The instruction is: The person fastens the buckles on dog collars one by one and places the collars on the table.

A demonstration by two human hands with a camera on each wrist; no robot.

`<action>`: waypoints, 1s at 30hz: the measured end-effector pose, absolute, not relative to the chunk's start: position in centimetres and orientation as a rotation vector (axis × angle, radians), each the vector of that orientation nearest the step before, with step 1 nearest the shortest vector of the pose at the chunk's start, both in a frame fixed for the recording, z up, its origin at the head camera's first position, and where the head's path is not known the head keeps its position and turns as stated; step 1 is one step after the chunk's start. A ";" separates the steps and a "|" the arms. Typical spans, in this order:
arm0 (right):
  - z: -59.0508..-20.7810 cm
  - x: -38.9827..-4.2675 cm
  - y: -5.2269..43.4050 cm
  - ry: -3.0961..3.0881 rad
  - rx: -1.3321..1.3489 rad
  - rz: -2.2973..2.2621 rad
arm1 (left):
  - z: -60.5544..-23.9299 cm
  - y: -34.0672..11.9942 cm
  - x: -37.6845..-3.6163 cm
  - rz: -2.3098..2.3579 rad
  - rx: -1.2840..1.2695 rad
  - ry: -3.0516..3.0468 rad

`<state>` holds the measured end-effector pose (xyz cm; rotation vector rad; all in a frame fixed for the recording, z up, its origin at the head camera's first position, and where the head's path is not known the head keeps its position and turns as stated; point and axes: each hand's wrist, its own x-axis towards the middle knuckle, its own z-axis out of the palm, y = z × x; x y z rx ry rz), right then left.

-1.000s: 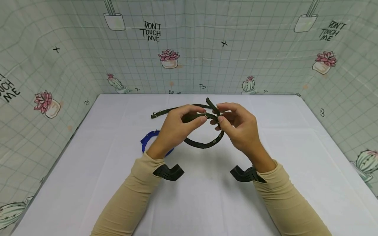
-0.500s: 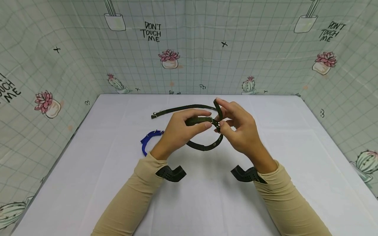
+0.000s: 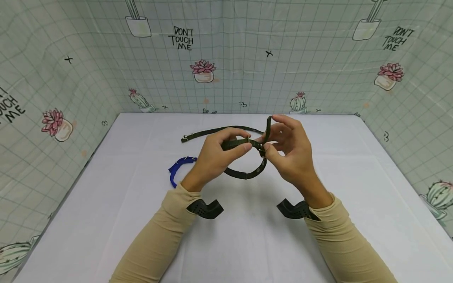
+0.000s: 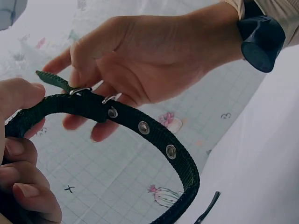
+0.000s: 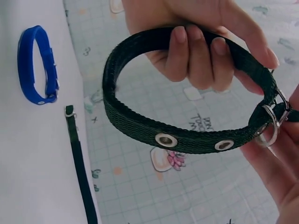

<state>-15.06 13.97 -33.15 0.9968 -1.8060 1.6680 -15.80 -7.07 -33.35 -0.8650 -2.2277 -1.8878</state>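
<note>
A dark green webbing collar [image 3: 245,175] with metal eyelets is held up in a loop between both hands. My left hand [image 3: 212,157] grips its band, the thumb on one face and the fingers wrapped round the other, as the right wrist view shows. At the buckle [image 4: 80,91], the thumb and fingers of my right hand [image 3: 293,157] pinch the collar. The strap's free tip [image 3: 268,127] stands up against the right index finger. A metal ring [image 5: 271,126] hangs beside the buckle. Part of the band is hidden behind the left hand.
On the white table [image 3: 141,236], a blue collar [image 3: 173,169] lies fastened in a loop, partly behind the left wrist. Beyond the hands another dark green strap [image 3: 209,132] with metal fittings lies stretched out. A grid-patterned cloth [image 3: 240,78] stands behind the table.
The strap's free tip has swung from leaning left to upright, with the right index finger rising beside it. The left hand has shifted slightly right, and the buckle has dropped a little.
</note>
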 end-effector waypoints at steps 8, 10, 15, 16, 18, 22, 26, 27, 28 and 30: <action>-33.2 -15.3 13.6 -1.748 0.980 1.596 | -33.1 -7.1 -15.7 -1.876 -0.863 -2.190; -33.2 -15.4 13.7 -1.770 0.991 1.559 | -33.1 -7.1 -15.7 -1.864 -0.865 -2.183; -33.0 -15.4 14.0 -1.825 1.010 1.291 | -33.3 -6.9 -15.6 -1.813 -0.868 -2.169; -32.9 -15.4 14.0 -1.821 1.014 1.240 | -33.4 -6.8 -15.5 -1.810 -0.870 -2.166; -32.8 -15.3 14.0 -1.801 1.024 1.157 | -33.6 -6.7 -15.4 -1.801 -0.883 -2.160; -32.6 -15.1 13.7 -1.750 1.055 1.122 | -33.6 -6.5 -15.3 -1.791 -0.902 -2.141; -32.5 -15.0 13.4 -1.724 1.060 1.108 | -33.7 -6.5 -15.3 -1.767 -0.913 -2.127; -32.5 -15.0 13.3 -1.720 1.056 1.104 | -33.7 -6.5 -15.3 -1.762 -0.917 -2.124; -32.5 -15.0 13.3 -1.717 1.050 1.102 | -33.7 -6.5 -15.3 -1.758 -0.921 -2.120; -32.5 -15.1 13.3 -1.713 1.039 1.102 | -33.7 -6.5 -15.3 -1.742 -0.932 -2.115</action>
